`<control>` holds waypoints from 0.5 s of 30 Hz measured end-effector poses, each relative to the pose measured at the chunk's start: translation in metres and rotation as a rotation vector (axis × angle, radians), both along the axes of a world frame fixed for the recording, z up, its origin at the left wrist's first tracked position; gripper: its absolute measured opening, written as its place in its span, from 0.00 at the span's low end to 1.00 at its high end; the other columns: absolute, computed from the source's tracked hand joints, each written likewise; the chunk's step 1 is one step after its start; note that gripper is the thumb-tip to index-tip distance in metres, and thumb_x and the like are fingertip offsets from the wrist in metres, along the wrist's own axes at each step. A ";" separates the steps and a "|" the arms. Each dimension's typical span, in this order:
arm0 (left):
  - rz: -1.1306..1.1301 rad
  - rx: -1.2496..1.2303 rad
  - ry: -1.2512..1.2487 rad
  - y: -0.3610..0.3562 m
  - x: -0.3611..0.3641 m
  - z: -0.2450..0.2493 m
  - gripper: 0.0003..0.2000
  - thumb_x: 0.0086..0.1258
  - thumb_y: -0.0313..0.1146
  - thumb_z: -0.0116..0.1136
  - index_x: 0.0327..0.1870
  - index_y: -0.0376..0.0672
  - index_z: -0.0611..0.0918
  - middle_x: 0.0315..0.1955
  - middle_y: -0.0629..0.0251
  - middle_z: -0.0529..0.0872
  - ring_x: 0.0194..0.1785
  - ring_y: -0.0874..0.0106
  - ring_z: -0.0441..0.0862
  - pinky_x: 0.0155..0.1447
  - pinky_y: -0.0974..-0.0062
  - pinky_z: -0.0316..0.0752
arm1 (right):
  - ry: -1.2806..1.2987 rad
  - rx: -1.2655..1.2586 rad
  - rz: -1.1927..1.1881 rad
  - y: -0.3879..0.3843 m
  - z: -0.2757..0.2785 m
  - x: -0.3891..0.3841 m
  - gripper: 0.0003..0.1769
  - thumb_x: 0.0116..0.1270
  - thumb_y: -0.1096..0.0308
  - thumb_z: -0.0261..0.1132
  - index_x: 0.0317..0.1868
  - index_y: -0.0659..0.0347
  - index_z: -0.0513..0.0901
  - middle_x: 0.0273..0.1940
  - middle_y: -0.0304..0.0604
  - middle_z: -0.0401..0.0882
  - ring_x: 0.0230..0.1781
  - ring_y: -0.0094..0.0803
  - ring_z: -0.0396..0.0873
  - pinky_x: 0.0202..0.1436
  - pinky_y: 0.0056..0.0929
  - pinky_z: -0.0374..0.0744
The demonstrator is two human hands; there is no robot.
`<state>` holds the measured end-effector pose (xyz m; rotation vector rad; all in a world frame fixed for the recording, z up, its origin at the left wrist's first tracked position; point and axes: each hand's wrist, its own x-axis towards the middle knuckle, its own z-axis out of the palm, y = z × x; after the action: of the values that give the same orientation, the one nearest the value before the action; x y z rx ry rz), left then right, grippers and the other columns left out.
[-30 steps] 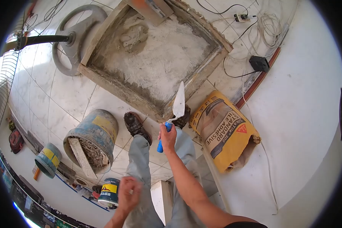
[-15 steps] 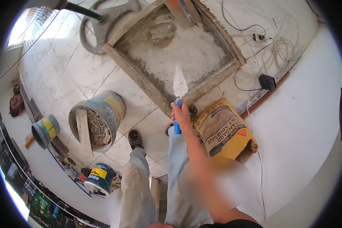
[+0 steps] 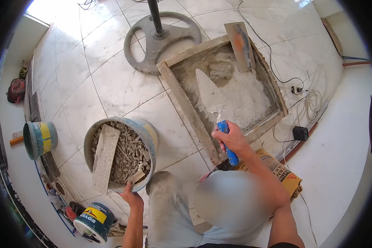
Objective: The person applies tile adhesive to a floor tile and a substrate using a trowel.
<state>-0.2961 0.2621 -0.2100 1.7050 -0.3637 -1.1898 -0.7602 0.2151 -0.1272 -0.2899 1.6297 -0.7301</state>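
Observation:
My right hand (image 3: pixel 235 140) is wrapped round the blue handle of a pointed trowel (image 3: pixel 207 91). The trowel's blade, smeared with pale mortar, lies over the near left part of a wooden mixing box (image 3: pixel 187 117) holding grey-white mortar (image 3: pixel 252 101). At lower left, my left hand (image 3: pixel 131 198) grips the near rim of a large bucket (image 3: pixel 149 131), which is filled with rubble (image 3: pixel 130 159). A flat grey strip (image 3: pixel 105 156) lies across the rubble and over the rim.
A rectangular finishing trowel (image 3: pixel 240 46) rests on the box's far edge. Beyond it stands a grey stand base (image 3: pixel 163 39). Cables (image 3: pixel 314 99) and a black adapter (image 3: pixel 300 133) lie right, near a tile adhesive bag (image 3: pixel 279 167). Smaller buckets, one green (image 3: pixel 33 140), one paint-labelled (image 3: pixel 94 219), stand left.
My left hand has come forward onto the rubble bucket's rim. The view has lowered and shifted left, and the trowel in my right hand now points further left over the mortar.

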 end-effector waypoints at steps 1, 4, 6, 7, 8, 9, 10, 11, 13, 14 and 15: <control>0.056 -0.025 0.009 0.003 -0.003 -0.011 0.30 0.60 0.21 0.57 0.67 0.38 0.68 0.56 0.58 0.79 0.56 0.63 0.80 0.65 0.68 0.75 | 0.040 -0.003 0.023 -0.003 0.001 -0.010 0.11 0.63 0.66 0.68 0.40 0.61 0.75 0.22 0.35 0.74 0.15 0.21 0.73 0.17 0.24 0.74; 0.168 0.058 0.063 -0.004 -0.016 0.005 0.32 0.49 0.16 0.49 0.63 0.33 0.69 0.56 0.55 0.78 0.57 0.61 0.79 0.65 0.65 0.76 | 0.165 0.006 -0.002 0.005 0.003 -0.026 0.12 0.63 0.66 0.68 0.40 0.61 0.75 0.22 0.35 0.74 0.15 0.21 0.73 0.17 0.25 0.74; 0.167 0.136 0.099 -0.012 -0.007 0.003 0.31 0.48 0.16 0.48 0.61 0.32 0.70 0.56 0.56 0.78 0.57 0.61 0.79 0.65 0.64 0.76 | 0.308 -0.006 -0.002 0.022 -0.001 -0.040 0.12 0.63 0.66 0.68 0.40 0.62 0.75 0.22 0.36 0.73 0.14 0.21 0.72 0.16 0.25 0.73; 0.106 0.061 0.107 -0.009 0.003 -0.002 0.30 0.48 0.17 0.48 0.60 0.32 0.71 0.56 0.56 0.78 0.58 0.60 0.78 0.66 0.64 0.75 | 0.337 -0.008 -0.044 0.033 0.001 -0.043 0.12 0.63 0.66 0.68 0.40 0.62 0.75 0.22 0.36 0.73 0.14 0.21 0.72 0.16 0.25 0.73; 0.056 -0.022 0.117 -0.010 0.006 -0.006 0.30 0.47 0.17 0.48 0.59 0.31 0.72 0.56 0.56 0.78 0.58 0.59 0.78 0.67 0.64 0.74 | 0.358 -0.012 -0.080 0.043 0.005 -0.046 0.12 0.63 0.66 0.68 0.40 0.62 0.74 0.22 0.36 0.73 0.14 0.22 0.72 0.16 0.25 0.73; 0.005 -0.049 0.073 -0.019 -0.014 0.017 0.31 0.47 0.17 0.47 0.60 0.31 0.71 0.58 0.55 0.77 0.60 0.59 0.76 0.69 0.64 0.73 | 0.373 -0.016 -0.110 0.055 0.008 -0.047 0.12 0.63 0.66 0.67 0.40 0.62 0.74 0.22 0.36 0.73 0.13 0.22 0.72 0.15 0.25 0.72; -0.034 -0.056 0.096 -0.020 0.008 0.002 0.32 0.47 0.17 0.47 0.62 0.32 0.70 0.59 0.55 0.76 0.61 0.59 0.76 0.69 0.63 0.72 | 0.388 -0.025 -0.130 0.068 0.010 -0.046 0.12 0.63 0.66 0.67 0.40 0.62 0.74 0.22 0.36 0.73 0.13 0.22 0.72 0.15 0.25 0.72; -0.065 -0.065 0.111 -0.019 0.033 -0.011 0.33 0.47 0.17 0.47 0.64 0.32 0.69 0.60 0.55 0.75 0.61 0.59 0.76 0.69 0.63 0.72 | 0.374 -0.037 -0.199 0.079 0.012 -0.042 0.12 0.63 0.66 0.67 0.40 0.62 0.74 0.22 0.36 0.72 0.13 0.22 0.72 0.15 0.25 0.72; -0.112 -0.114 0.053 -0.036 0.026 0.011 0.34 0.47 0.17 0.47 0.64 0.33 0.68 0.60 0.55 0.75 0.61 0.58 0.76 0.68 0.63 0.73 | 0.348 -0.069 -0.275 0.095 0.014 -0.032 0.12 0.63 0.66 0.67 0.40 0.62 0.74 0.22 0.36 0.72 0.13 0.22 0.72 0.15 0.25 0.71; -0.156 -0.151 0.004 -0.049 0.021 0.019 0.34 0.48 0.17 0.47 0.65 0.33 0.68 0.60 0.54 0.75 0.60 0.58 0.76 0.66 0.62 0.74 | 0.331 -0.111 -0.272 0.093 0.019 -0.027 0.12 0.63 0.66 0.67 0.40 0.62 0.74 0.23 0.35 0.71 0.13 0.22 0.71 0.14 0.25 0.71; -0.173 -0.177 0.018 -0.060 0.033 0.015 0.34 0.48 0.17 0.47 0.65 0.33 0.68 0.60 0.54 0.75 0.60 0.58 0.76 0.66 0.62 0.74 | 0.319 -0.156 -0.274 0.091 0.026 -0.022 0.12 0.64 0.66 0.66 0.41 0.62 0.73 0.23 0.35 0.71 0.13 0.22 0.71 0.14 0.26 0.71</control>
<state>-0.2631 0.2017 -0.1947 1.5333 -0.5975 -1.2570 -0.7820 0.3060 -0.1011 -0.3094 1.9417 -1.0643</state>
